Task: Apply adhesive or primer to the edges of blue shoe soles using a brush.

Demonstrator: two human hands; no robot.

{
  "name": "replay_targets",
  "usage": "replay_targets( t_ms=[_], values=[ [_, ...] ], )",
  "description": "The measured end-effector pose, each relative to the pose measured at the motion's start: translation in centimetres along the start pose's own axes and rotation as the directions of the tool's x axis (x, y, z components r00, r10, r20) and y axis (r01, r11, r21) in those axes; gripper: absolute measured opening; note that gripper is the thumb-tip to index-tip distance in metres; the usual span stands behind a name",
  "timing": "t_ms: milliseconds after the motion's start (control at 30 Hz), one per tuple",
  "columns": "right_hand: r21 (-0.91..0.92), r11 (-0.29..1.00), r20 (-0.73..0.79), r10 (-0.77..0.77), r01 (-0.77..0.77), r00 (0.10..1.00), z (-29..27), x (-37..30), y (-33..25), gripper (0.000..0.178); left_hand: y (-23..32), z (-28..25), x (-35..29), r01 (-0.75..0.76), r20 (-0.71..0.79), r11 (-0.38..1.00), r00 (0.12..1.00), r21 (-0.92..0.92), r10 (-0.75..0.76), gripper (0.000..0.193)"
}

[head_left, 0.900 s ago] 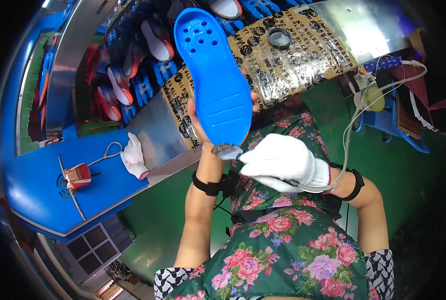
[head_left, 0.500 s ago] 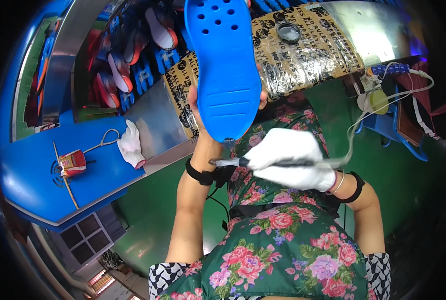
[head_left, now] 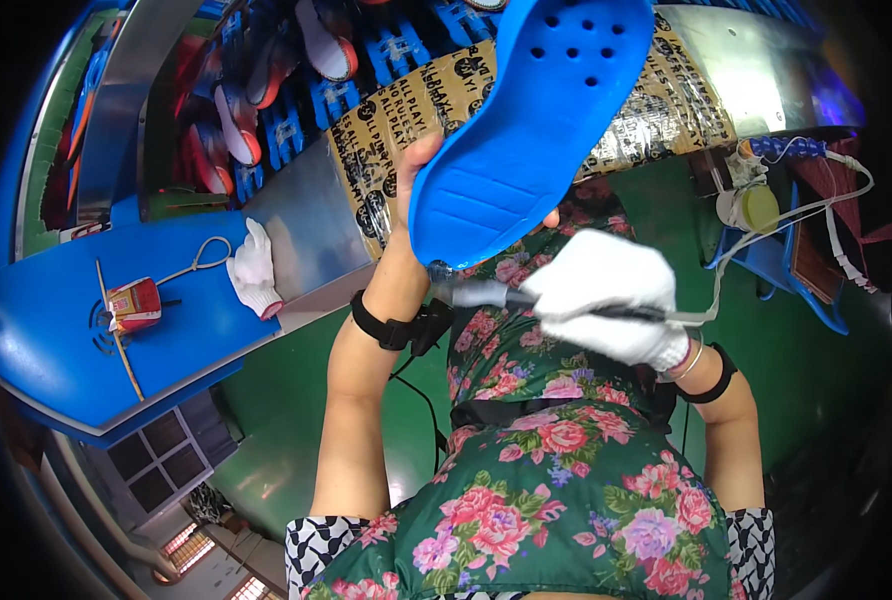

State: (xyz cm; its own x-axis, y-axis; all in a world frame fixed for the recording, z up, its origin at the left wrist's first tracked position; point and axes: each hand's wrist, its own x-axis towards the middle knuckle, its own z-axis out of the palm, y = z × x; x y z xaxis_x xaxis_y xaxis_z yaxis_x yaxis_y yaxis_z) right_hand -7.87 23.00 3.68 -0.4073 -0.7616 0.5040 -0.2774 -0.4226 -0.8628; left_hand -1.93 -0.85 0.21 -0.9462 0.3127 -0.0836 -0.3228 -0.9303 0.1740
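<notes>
My bare left hand (head_left: 413, 190) grips a blue foam shoe sole (head_left: 526, 120) from behind and holds it up in front of me, heel end down, with round holes near its toe. A black strap circles that wrist. My right hand (head_left: 606, 295), in a white glove, is closed around a slim pen-like tool (head_left: 486, 294) with a grey cord running off to the right. The tool's tip sits just under the heel edge of the sole.
A blue bench (head_left: 76, 330) at left carries a spare white glove (head_left: 254, 268), a small red box (head_left: 134, 304) and a thin stick. Behind the sole runs a metal conveyor (head_left: 296, 210) with taped cardboard (head_left: 386, 120) and racks of red and white shoes (head_left: 266, 90). Green floor lies below.
The sole has tilted, its toe swinging up and to the right. My gloved right hand has brought the tool's tip up to the heel edge.
</notes>
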Motion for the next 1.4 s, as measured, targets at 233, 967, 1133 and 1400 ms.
replay_targets(
  t_ms=[233,967,1133,1400],
  values=[
    [-0.084,0.995,0.064,-0.052,0.057,0.997,1.1,-0.2,0.3,0.022,0.7,-0.1,0.6,0.018,-0.047,0.967,0.999,0.252,-0.006,0.114],
    [-0.461,0.887,-0.191,-0.116,0.015,0.975,-6.4,4.9,2.0,0.020,-3.5,-3.5,-0.6,-0.129,-0.112,0.988,0.987,-0.087,0.119,0.100],
    [-0.780,0.614,-0.126,-0.345,0.121,0.930,-8.2,7.0,2.6,0.022,-4.4,-3.9,-0.7,-0.083,-0.079,0.993,0.994,-0.089,0.076,0.101],
    [0.102,0.987,0.048,0.118,-0.123,0.992,0.0,1.8,0.3,0.023,-1.4,-3.4,-3.1,-0.240,0.003,0.971,0.971,-0.006,0.240,0.101]
  ],
)
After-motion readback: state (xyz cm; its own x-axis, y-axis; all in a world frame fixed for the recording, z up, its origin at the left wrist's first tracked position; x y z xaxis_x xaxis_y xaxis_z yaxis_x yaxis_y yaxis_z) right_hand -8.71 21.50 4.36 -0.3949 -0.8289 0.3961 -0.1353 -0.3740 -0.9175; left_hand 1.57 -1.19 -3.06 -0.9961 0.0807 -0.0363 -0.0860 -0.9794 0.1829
